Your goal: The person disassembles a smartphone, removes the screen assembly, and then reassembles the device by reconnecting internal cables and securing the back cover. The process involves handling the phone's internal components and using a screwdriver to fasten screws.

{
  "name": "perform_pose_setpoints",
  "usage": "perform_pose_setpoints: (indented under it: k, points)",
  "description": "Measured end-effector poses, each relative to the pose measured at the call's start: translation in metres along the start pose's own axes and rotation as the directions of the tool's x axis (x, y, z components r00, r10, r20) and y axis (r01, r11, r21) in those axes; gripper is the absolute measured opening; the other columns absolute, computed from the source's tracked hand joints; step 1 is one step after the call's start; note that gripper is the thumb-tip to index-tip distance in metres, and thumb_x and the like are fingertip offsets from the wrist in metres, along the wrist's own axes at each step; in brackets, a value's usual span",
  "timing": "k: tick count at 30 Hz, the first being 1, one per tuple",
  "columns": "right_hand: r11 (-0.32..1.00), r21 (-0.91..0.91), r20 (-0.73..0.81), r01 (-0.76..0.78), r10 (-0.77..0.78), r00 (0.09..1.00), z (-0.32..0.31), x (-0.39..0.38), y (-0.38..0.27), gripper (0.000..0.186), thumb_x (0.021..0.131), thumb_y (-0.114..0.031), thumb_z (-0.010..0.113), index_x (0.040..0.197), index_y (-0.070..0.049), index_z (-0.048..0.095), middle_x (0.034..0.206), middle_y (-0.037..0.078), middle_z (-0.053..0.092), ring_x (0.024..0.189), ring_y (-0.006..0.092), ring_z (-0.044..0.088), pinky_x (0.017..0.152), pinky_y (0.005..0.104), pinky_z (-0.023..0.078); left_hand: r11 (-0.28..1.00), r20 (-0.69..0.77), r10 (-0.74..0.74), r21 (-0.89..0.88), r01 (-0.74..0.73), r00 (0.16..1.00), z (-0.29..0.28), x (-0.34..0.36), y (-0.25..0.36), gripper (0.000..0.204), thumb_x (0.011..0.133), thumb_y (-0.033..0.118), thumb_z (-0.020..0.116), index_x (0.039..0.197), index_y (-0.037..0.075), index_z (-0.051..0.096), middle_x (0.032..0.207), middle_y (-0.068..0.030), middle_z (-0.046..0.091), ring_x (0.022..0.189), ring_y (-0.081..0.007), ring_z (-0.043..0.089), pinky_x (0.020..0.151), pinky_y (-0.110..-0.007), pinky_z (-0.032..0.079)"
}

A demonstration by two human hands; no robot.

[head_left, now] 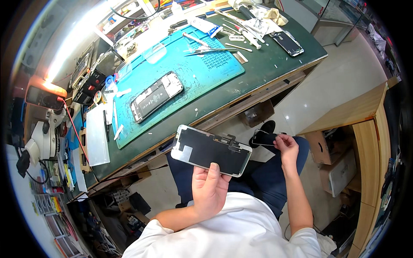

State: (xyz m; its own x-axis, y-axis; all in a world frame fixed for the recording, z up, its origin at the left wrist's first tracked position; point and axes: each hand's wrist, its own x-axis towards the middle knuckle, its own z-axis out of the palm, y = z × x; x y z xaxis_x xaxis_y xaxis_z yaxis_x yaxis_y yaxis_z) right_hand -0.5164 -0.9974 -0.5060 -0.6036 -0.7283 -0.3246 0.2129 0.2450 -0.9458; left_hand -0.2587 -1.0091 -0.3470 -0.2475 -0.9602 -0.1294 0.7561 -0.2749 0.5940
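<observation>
My left hand (209,189) grips a phone screen (206,150) by its lower edge. Its dark back faces up, with a pale frame, a whitish patch at the left and a flex cable near the right end. Off to the right, my right hand (287,149) pinches a thin dark piece with a bright edge (264,138); its exact kind is unclear against the dark shoe behind it. Both hands are held over my lap, in front of the bench. On the blue work mat (172,60) lies an opened phone body (157,96), its battery and inner parts exposed.
Tweezers (211,50), a white tube (204,26) and syringes (247,36) lie at the back of the green bench (236,92). Another phone part (287,43) rests near its right corner. An orange multimeter (45,94) stands at left; a wooden cabinet (370,159) is at right.
</observation>
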Motion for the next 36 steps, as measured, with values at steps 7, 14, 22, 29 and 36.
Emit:
perform_pose_setpoints:
  k: [7,14,22,29,36]
  points:
    - [1.0,-0.024,0.002,0.003,-0.003,1.0,0.001,-0.001,0.003,0.015,0.091,-0.007,0.069,0.101,0.003,0.067,0.087,0.006,0.069,0.076,0.0121,0.067,0.069,0.0234,0.054,0.998,0.024,0.065,0.004,-0.065,0.998,-0.005,-0.001,-0.003,0.029,0.104,0.012,0.047,0.132,0.009,0.045,0.138,-0.0085,0.052,0.125,-0.0222,0.055,0.106,-0.041,0.048]
    - [1.0,-0.009,0.007,0.006,-0.006,1.0,0.002,0.0,0.006,0.014,0.091,-0.007,0.069,0.102,0.003,0.067,0.087,0.006,0.069,0.076,0.0119,0.067,0.069,0.023,0.054,0.995,0.018,0.096,-0.011,-0.095,0.995,-0.006,0.0,-0.004,0.029,0.103,0.011,0.048,0.132,0.01,0.047,0.139,-0.0083,0.052,0.126,-0.0232,0.054,0.106,-0.043,0.048]
    - [1.0,-0.012,0.008,-0.003,0.003,1.0,0.003,-0.001,0.006,0.013,0.092,-0.006,0.067,0.102,0.003,0.066,0.088,0.006,0.068,0.077,0.0122,0.067,0.068,0.0233,0.054,0.995,0.029,0.1,-0.007,-0.099,0.995,-0.009,0.0,-0.004,0.031,0.103,0.009,0.047,0.134,0.011,0.047,0.141,-0.0086,0.051,0.128,-0.0249,0.053,0.108,-0.045,0.046]
    - [1.0,0.004,0.011,-0.009,0.009,1.0,0.003,-0.001,0.005,0.014,0.092,-0.006,0.067,0.103,0.003,0.066,0.089,0.006,0.068,0.078,0.0127,0.066,0.069,0.0244,0.054,0.996,0.058,0.089,0.006,-0.089,0.994,-0.01,0.0,-0.002,0.035,0.103,0.007,0.046,0.137,0.013,0.046,0.145,-0.0086,0.046,0.131,-0.0256,0.05,0.11,-0.047,0.044]
    - [1.0,-0.014,0.004,0.0,0.0,1.0,0.004,0.002,0.007,0.014,0.092,-0.005,0.067,0.103,0.003,0.065,0.088,0.006,0.068,0.078,0.0123,0.066,0.069,0.0236,0.054,0.993,0.093,0.115,0.005,-0.116,0.989,-0.012,0.002,-0.003,0.04,0.103,0.006,0.045,0.142,0.014,0.042,0.151,-0.0094,0.04,0.134,-0.0256,0.047,0.112,-0.047,0.042]
